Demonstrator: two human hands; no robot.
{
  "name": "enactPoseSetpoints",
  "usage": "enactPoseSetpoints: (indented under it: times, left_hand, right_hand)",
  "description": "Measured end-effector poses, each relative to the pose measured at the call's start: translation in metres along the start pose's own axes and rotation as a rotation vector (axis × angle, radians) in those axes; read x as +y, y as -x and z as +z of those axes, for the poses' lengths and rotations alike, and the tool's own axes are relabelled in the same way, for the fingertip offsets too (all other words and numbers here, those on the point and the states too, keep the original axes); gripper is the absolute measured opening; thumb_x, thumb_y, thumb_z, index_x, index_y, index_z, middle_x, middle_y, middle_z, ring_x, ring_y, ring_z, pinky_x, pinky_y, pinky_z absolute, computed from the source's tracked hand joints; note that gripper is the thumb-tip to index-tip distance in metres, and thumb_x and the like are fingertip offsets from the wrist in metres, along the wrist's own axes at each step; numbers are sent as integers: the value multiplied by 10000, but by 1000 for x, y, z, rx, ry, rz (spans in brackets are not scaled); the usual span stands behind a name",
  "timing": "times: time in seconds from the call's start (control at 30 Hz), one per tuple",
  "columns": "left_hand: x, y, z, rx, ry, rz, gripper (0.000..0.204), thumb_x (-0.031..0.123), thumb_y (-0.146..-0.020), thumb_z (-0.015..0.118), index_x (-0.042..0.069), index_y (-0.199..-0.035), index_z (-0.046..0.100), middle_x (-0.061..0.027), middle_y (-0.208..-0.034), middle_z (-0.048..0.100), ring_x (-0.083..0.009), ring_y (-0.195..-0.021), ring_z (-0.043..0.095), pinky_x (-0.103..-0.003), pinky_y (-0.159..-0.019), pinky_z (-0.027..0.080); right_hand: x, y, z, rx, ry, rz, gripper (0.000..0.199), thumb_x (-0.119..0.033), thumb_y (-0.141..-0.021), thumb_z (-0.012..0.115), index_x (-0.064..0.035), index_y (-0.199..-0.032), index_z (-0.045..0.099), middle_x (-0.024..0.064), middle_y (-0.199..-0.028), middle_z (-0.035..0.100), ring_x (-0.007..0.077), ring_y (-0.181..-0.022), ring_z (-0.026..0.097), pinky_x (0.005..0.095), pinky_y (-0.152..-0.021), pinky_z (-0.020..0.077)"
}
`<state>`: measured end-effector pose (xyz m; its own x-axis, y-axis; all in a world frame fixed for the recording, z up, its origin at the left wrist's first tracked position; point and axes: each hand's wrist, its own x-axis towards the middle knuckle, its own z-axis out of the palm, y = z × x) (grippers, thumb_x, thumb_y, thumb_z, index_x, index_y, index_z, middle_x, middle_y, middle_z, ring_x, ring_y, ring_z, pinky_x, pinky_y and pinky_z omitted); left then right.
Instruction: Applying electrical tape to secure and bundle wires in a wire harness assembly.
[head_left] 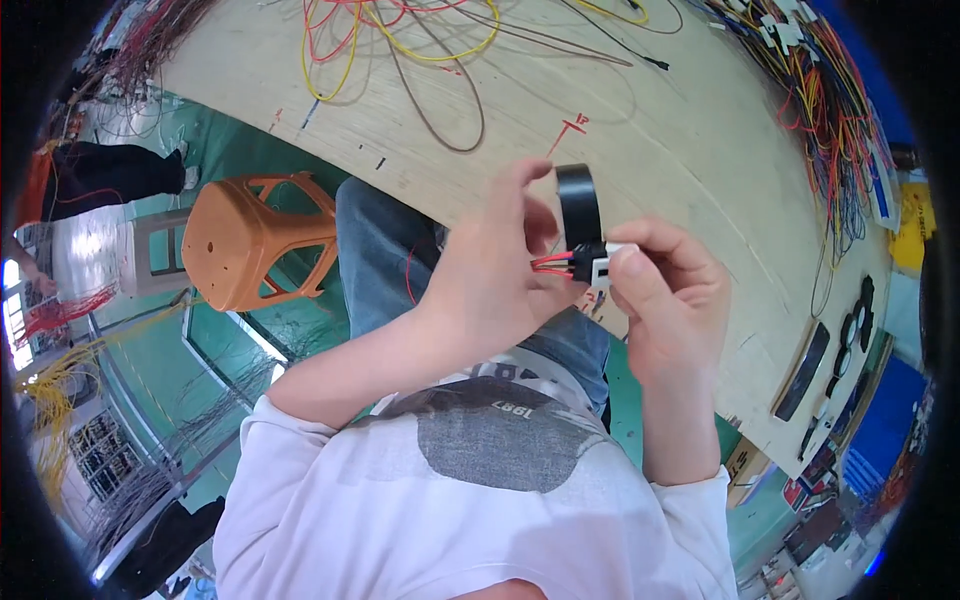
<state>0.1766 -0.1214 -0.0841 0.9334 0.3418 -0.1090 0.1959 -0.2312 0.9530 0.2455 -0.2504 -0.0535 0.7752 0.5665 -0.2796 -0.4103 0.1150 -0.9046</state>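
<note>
In front of my body, over the table's near edge, both hands are close together. My right hand (672, 290) pinches a white plastic connector (612, 262) between thumb and fingers. Red wires (552, 264) run out of its black-wrapped back end into my left hand (490, 262), which is curled round them. A roll of black tape (578, 205) stands on edge just above the wrapped part, between the hands. The left forefinger reaches up beside the roll; whether it touches is unclear. Part of the wire bundle is hidden behind the left hand.
The wooden table (660, 160) carries loose yellow, red and brown wires (400, 50) at the far side. Bundled coloured wires (825, 100) lie far right, near a dark flat bar (802, 370). An orange stool (225, 245) stands left; another person's dark-clad leg (115, 180) shows beyond.
</note>
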Motion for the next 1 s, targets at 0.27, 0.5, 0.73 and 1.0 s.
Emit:
enactPoseSetpoints:
  times: [0.27,0.5,0.73,1.0]
  left_hand:
    - [11,-9,-19,-335,1089,-446,516,163,-716,642,-12,-1127,382,-63,-857,540,-120,-781,533,-256,-716,437]
    - [26,-18,-39,-282,658,-97,582,112,-593,663,-35,-1103,424,-94,-880,572,-132,-824,545,-248,-740,438]
    - [7,4,-21,-174,-34,991,304,265,-762,587,2,-914,566,-179,-1059,511,-278,-830,521,-345,-735,421]
    - [16,1,-28,-471,599,-250,256,89,-702,661,49,-841,450,44,-689,406,-6,-611,363,-158,-518,311]
  right_hand:
    - [-3,2,5,-88,19,-75,147,3,-753,559,22,-899,561,37,-780,567,63,-662,515,180,-587,420]
    - [-4,-8,-5,-1,-41,201,121,-56,-764,574,30,-847,559,26,-697,548,29,-494,402,162,-420,278]
    - [-16,-9,1,51,-38,184,142,-67,-744,594,26,-847,564,37,-703,563,58,-567,481,171,-472,359]
    - [-21,0,9,-4,207,-25,135,11,-728,573,27,-862,570,32,-738,572,57,-640,521,164,-557,403]
